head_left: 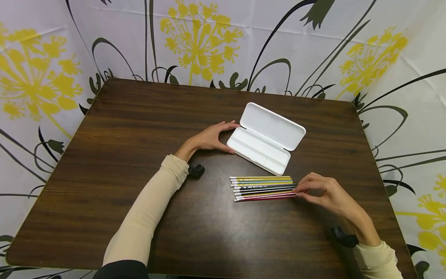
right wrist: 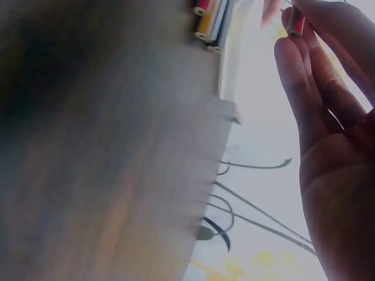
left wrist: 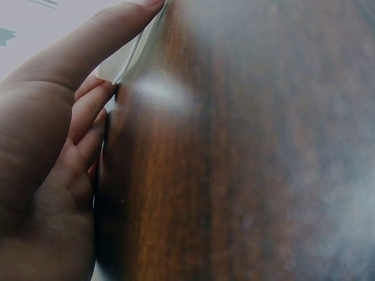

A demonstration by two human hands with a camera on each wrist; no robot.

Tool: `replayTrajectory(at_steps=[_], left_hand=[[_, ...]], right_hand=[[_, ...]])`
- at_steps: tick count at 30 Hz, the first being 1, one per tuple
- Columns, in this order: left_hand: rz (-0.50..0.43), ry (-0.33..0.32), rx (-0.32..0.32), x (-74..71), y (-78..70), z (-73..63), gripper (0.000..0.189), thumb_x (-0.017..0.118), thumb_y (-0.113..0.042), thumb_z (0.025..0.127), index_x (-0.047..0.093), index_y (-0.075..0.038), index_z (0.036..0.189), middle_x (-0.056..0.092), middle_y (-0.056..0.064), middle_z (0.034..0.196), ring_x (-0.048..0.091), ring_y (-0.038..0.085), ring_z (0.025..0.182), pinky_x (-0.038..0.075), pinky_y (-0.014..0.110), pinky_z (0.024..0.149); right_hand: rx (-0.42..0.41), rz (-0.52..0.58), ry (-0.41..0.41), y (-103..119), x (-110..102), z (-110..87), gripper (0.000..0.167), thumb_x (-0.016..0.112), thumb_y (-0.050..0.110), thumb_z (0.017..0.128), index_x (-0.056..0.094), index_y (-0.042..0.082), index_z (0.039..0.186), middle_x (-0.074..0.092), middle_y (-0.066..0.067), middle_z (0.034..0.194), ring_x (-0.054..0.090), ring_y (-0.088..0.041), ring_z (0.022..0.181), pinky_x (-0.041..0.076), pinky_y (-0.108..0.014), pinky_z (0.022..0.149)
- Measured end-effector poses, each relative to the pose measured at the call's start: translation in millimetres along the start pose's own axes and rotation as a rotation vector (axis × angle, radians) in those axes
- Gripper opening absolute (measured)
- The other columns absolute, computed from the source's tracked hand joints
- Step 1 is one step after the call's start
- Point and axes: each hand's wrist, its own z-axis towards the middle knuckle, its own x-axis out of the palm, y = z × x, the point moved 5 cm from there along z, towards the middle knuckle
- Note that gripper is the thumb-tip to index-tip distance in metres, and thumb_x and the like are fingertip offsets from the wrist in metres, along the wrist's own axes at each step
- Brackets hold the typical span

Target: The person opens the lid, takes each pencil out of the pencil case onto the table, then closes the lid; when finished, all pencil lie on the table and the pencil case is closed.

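Note:
A white pencil case [head_left: 258,149] lies with its lid [head_left: 273,126] raised back, its inside showing white. My left hand [head_left: 210,137] holds the case's left end, thumb at the near corner and fingers at the far one; the left wrist view shows the thumb [left wrist: 88,47] along its edge. In front of the case lies a row of pencils [head_left: 263,188], yellow, black and red, erasers to the left. At their right ends my right hand [head_left: 324,192] pinches a red pencil [right wrist: 297,23] by its unsharpened end, lifted off the table in the right wrist view.
The brown wood-grain table [head_left: 122,174] reaches to a hanging white cloth [head_left: 216,23] with yellow and dark plant prints. Each wrist wears a dark camera [head_left: 196,171].

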Motion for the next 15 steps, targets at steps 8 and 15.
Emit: replayTrajectory(at_steps=[8,15], left_hand=[[-0.007,0.002,0.003,0.3,-1.6,-0.5,0.09,0.086,-0.04,0.074,0.042,-0.017,0.149,0.029,0.009,0.158,0.02,0.016,0.146,0.006,0.028,0.118],[-0.01,0.008,-0.019,-0.2,-1.7,-1.1,0.09,0.086,-0.04,0.074,0.042,-0.019,0.15,0.029,0.007,0.158,0.019,0.014,0.146,0.006,0.026,0.118]], right_hand=[[-0.076,0.0,-0.004,-7,15,-8.2,0.044,0.081,-0.02,0.063,0.076,0.01,0.095,0.066,0.001,0.092,0.059,-0.017,0.083,0.045,-0.014,0.077],[-0.071,-0.071,0.027,-39,27,-21.8,0.041,0.083,-0.008,0.071,0.077,0.02,0.1,0.063,0.009,0.099,0.057,-0.008,0.089,0.045,-0.013,0.077]])
